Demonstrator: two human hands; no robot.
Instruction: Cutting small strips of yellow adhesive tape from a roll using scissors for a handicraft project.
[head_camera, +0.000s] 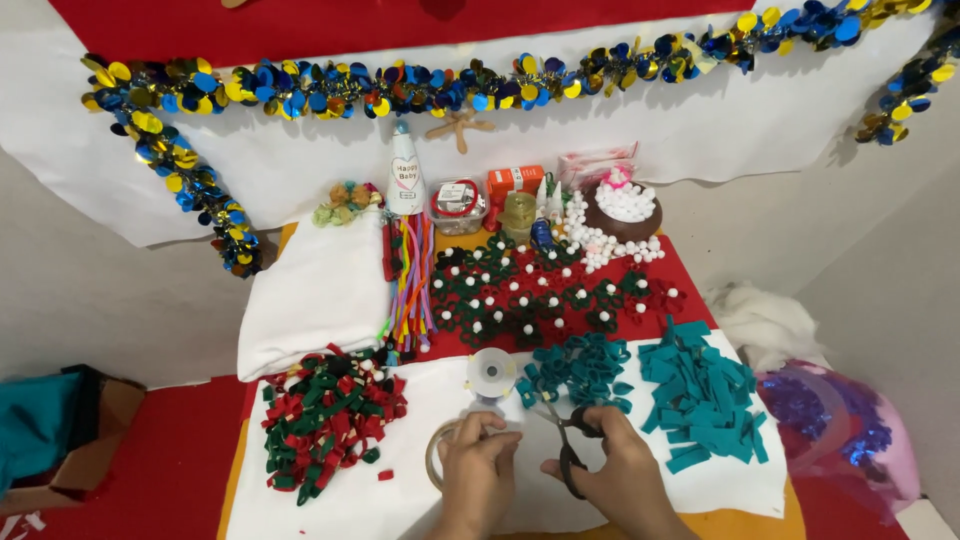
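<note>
My left hand (478, 462) rests at the near edge of the table, fingers curled on a roll of tape (438, 450) lying on the white sheet (420, 500). My right hand (615, 462) grips a pair of black-handled scissors (566, 435), blades pointing up and left toward a small clear tape spool (491, 372). Just beyond the scissors lies a heap of teal felt loops (578, 368). A pile of teal felt strips (702, 392) sits to the right of my right hand.
A mound of red and green felt pieces (325, 415) lies at left. Behind are felt flowers with white pompoms (530, 295), coloured pipe cleaners (412, 280), a folded white cloth (320, 290), jars, boxes and a bowl of white pompoms (625, 205). Blue-gold tinsel (400, 90) hangs on the wall.
</note>
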